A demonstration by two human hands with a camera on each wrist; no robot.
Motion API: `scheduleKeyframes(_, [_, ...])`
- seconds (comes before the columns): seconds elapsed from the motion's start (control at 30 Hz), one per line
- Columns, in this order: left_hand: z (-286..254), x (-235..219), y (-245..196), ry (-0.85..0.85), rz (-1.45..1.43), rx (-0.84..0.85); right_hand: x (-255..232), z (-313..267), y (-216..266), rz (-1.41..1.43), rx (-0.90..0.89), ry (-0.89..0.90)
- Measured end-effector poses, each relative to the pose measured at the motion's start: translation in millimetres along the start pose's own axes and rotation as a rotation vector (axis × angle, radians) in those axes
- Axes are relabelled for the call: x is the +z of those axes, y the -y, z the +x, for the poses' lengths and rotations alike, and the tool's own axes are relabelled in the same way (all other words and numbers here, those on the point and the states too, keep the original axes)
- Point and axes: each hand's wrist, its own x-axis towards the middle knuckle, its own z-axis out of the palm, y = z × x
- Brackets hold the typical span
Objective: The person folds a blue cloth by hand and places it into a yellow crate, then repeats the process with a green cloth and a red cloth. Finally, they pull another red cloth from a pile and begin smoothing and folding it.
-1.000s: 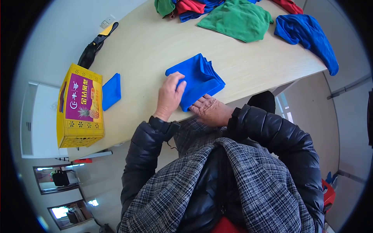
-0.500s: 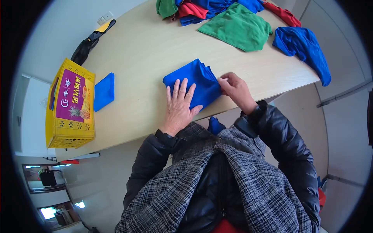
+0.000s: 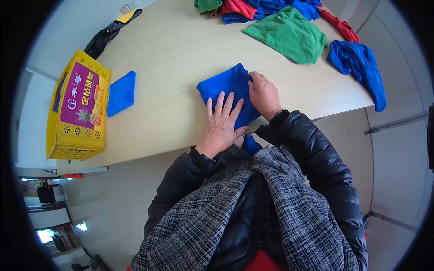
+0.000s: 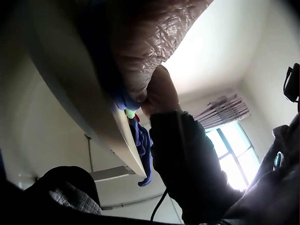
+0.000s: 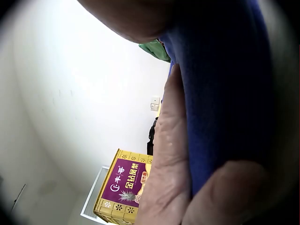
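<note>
The left hand (image 3: 222, 123) lies flat w/ straight, spread fingers on the folded blue cloth (image 3: 228, 90), pressing it down. The right hand (image 3: 263, 94) sits on the cloth's right side, fingers bent at its top right corner; can't tell if it pinches the edge or just rests there. In the right wrist view a thumb and finger lie along the dark blue fabric (image 5: 225, 93).

The cloth is bright blue, soft, folded into a thick square w/ layers at the edge. It sits near the front edge of the table (image 3: 181, 45), about the middle, right in front of the person. A bit of blue hangs below the table edge by the jacket.

To the left, near the left edge, lies a small folded blue cloth (image 3: 121, 93), just beside a yellow box (image 3: 77, 108) w/ a purple label & pineapple pic. At the far left corner is a black bag (image 3: 106, 34). Toward the far right lie a green cloth (image 3: 289, 36), a loose blue cloth (image 3: 359, 67) hanging over the right edge, & a pile of red, blue & green cloths (image 3: 253, 7).
</note>
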Motion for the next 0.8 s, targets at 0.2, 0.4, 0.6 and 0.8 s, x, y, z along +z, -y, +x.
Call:
scheduleKeyframes(0.2, [-11.7,0.8,-2.4,0.008,-0.038,-0.043,2.1,1.9,-0.7,-0.101,0.095,0.106])
scheduleKeyframes(0.4, [-9.0,-17.2,21.7,-0.129,-0.169,-0.074,-28.3,6.9,34.1,-0.197,-0.181,0.082])
scheduleKeyframes(0.6, [41.9,-6.3,116.7,-0.305,-0.405,-0.210,1.6,-9.0,41.2,-0.123,-0.438,0.191])
scheduleKeyframes(0.8, [64.6,12.9,143.7,-0.034,-0.805,-0.355,18.1,-13.9,16.9,-0.246,-0.409,0.263])
